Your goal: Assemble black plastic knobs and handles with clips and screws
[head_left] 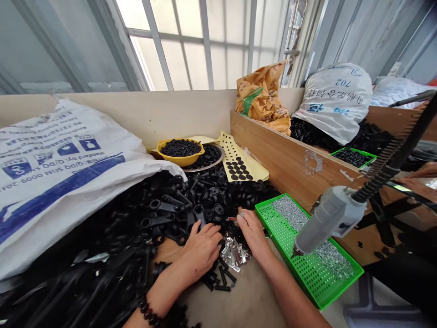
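Observation:
My left hand (203, 248) is palm down at the middle of the pile, its fingers bent around a black plastic arm with a ring-shaped end (198, 211). The arm's lower part is hidden under the hand. To the right, my right hand (252, 233) has its fingers closed beside a small red piece (232, 219); what lies inside the grip is hidden. Between the hands is a heap of shiny metal strips (235, 255). Several short black ribbed plastic pieces (223, 276) lie just in front of it.
A green perforated tray (307, 273) of small metal parts stands at right, under a grey hanging power screwdriver (327, 223). Behind are a yellow bowl (180, 161), a metal bowl (220, 163) and a sticker sheet (257, 171). A white sack (68, 182) spills black parts leftward. A wooden divider (273, 150) borders the right; someone's hand (425, 175) shows beyond.

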Demonstrator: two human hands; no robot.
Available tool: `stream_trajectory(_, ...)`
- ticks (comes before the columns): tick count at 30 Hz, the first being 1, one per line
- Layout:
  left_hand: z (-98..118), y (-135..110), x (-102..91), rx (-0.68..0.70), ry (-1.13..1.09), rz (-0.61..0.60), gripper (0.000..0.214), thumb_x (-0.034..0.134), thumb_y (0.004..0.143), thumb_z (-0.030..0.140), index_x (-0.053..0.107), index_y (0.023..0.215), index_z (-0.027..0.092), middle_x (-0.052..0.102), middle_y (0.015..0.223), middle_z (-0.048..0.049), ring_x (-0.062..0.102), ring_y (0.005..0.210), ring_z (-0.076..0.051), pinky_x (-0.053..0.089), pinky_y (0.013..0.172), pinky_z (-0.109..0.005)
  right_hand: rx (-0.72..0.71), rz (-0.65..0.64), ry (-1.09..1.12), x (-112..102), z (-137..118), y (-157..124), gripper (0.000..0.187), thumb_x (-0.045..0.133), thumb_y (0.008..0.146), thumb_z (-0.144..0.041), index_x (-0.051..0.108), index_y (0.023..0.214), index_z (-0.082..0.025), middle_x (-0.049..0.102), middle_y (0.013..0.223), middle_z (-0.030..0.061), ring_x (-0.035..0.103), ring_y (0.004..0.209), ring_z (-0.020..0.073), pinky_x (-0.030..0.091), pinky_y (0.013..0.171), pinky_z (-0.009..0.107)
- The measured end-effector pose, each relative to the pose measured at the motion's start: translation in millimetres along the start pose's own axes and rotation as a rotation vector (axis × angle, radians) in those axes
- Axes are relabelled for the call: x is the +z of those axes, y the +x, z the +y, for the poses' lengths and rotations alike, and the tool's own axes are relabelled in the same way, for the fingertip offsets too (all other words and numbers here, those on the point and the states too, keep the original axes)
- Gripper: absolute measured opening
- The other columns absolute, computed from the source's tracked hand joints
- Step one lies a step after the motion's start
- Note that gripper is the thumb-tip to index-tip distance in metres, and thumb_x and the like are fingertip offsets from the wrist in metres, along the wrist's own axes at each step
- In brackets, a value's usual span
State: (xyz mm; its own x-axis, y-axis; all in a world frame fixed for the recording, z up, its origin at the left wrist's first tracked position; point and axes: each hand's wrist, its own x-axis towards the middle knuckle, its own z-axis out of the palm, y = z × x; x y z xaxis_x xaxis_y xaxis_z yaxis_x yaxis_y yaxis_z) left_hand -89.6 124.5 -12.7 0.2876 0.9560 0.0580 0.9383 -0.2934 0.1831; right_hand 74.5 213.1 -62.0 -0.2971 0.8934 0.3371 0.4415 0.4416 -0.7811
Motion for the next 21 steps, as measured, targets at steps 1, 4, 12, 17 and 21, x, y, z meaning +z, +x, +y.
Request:
stream_trajectory(1,-0.5,-0.2,-0.5,-0.001,-0.006,0.005,0.021,0.043,0.084,0.010,0.062,0.091,0.018,0.064,0.118,-0.0094,0.054,0.113,-0.028,0.028,0.102,-0.061,0.009,0.015,0.010,-1.6,0.7,-3.3,0.032,0.036,0.092,-0.035,0.064,0.088,-0.021,0.063,0.108,0.0076,0.055,0.103,0.0212,0.042,0.093,0.037)
stream_trajectory(4,-0.4,-2.5,-5.2,0.006,-0.026,0.042,0.022,0.043,0.084,0.011,0.063,0.093,0.017,0.064,0.118,-0.0112,0.055,0.111,-0.028,0.031,0.102,-0.060,0.052,0.045,0.036,-4.5,3.3,-12.4,0.034,0.037,0.091,-0.039,0.065,0.093,-0.020,0.060,0.116,0.0108,0.053,0.109,0.0247,0.039,0.098,0.042)
stream_trajectory(12,23.9,-29.9,-31.9,0.030,-0.382,0.175,0.027,0.042,0.089,0.020,0.064,0.105,0.016,0.069,0.104,-0.0080,0.063,0.095,-0.019,0.051,0.084,-0.030,0.071,0.015,0.110,-10.4,-9.8,-30.8,0.032,0.040,0.090,-0.040,0.067,0.092,-0.023,0.060,0.121,0.0068,0.053,0.114,0.0223,0.039,0.100,0.039)
stream_trajectory(17,39.0,-50.1,-25.9,-0.034,-0.520,0.192,0.031,0.045,0.086,0.020,0.066,0.109,0.020,0.071,0.101,-0.0051,0.066,0.093,-0.019,0.050,0.083,-0.027,0.128,0.024,0.100,-11.2,-8.7,-45.8,0.030,0.043,0.088,-0.039,0.067,0.080,-0.023,0.060,0.120,0.0086,0.048,0.117,0.0294,0.029,0.103,0.052)
stream_trajectory(21,46.4,-57.2,-12.1,-0.185,-0.592,0.182,0.035,0.051,0.083,0.026,0.066,0.114,0.022,0.073,0.096,-0.0057,0.066,0.086,-0.022,0.051,0.078,-0.031,0.099,-0.042,0.164,-4.4,-10.9,-42.4,0.032,0.043,0.089,-0.041,0.067,0.076,-0.024,0.062,0.120,0.0052,0.052,0.115,0.0267,0.034,0.102,0.048)
